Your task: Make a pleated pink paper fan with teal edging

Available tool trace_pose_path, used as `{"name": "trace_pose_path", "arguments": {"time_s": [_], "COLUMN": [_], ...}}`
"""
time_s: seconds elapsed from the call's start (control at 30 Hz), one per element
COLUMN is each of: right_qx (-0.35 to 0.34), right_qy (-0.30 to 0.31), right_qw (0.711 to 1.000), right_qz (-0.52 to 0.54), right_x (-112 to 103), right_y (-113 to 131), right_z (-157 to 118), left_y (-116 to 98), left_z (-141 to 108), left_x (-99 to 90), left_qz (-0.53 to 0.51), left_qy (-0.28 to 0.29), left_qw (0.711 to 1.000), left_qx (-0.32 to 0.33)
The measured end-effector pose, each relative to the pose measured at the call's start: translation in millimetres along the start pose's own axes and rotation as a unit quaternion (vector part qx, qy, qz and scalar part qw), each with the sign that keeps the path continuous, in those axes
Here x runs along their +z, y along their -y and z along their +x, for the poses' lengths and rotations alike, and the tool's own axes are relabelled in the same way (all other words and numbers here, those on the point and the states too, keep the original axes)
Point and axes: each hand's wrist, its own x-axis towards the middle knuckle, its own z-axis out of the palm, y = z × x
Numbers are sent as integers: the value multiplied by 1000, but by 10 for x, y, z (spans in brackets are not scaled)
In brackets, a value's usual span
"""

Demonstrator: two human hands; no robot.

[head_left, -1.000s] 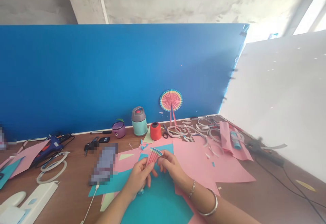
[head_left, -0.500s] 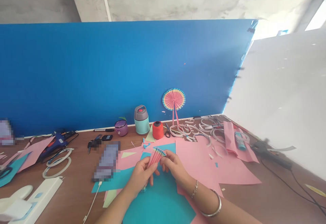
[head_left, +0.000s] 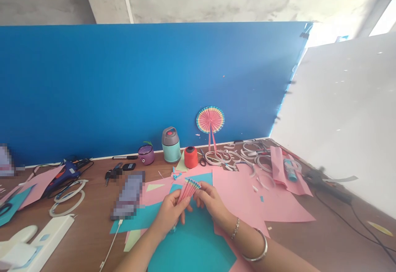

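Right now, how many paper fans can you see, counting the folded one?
2. A pleated fan is pinched between the left hand and right hand; an open round fan leans on the blue board. Paper may hide others.

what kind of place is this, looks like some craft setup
Most likely a paper-craft workbench. Both hands grip a pleated pink paper fan over teal and pink paper sheets; a finished round rainbow paper fan leans on the blue wall, and a blue glue gun lies at left.
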Motion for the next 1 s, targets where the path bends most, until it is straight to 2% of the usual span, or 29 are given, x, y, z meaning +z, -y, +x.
{"name": "trace_pose_path", "arguments": {"time_s": [0.2,0.47,1.0], "right_qx": [4,4,12], "right_qy": [-4,-9,-17], "right_qw": [1000,1000,1000], "right_qz": [-3,-3,-6], "right_x": [-2,6,-13], "right_y": [-2,20,-11], "right_z": [6,-8,-3], "left_y": [39,50,-23], "left_z": [18,27,-22], "left_x": [-13,-1,21], "left_qz": [7,52,9], "left_qy": [0,-40,-1], "left_qw": [1000,997,1000], "left_qx": [5,33,-24]}}
